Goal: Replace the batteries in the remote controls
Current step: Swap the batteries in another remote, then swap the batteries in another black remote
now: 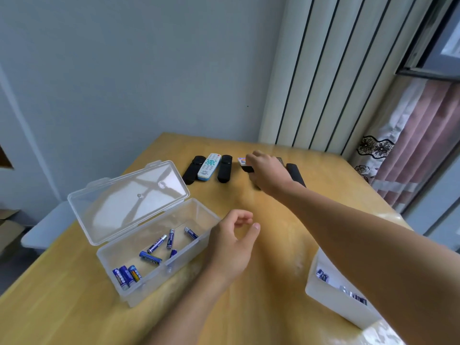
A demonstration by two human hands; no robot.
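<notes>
While reaching across the yellow wooden table (286, 235), right hand (267, 171) covers a dark remote control with a coloured end (245, 163); fingers curled down over it, though whether gripping or only touching cannot be told. Just left of those fingers, in a row: black slim remote (224, 168), white-and-blue button remote (209, 167), another black remote (193, 170). Just right of the wrist, one more long black remote (295, 174).

Near the left hand (231, 245), loosely curled and holding nothing, thumb and forefinger apart: clear plastic box with hinged lid open (159, 270), touching or nearly touching the knuckles, with loose blue batteries (156, 244) inside. Below the right forearm, a white plastic bin (333, 297) with more cells.

Probably light, rigid, smooth plastic shells, apt to slide on the glossy top; best taken by the long side edges, thumb opposite fingers, then turned over for the rear cover. Small, round batteries, likely to roll; best pinched mid-body.
</notes>
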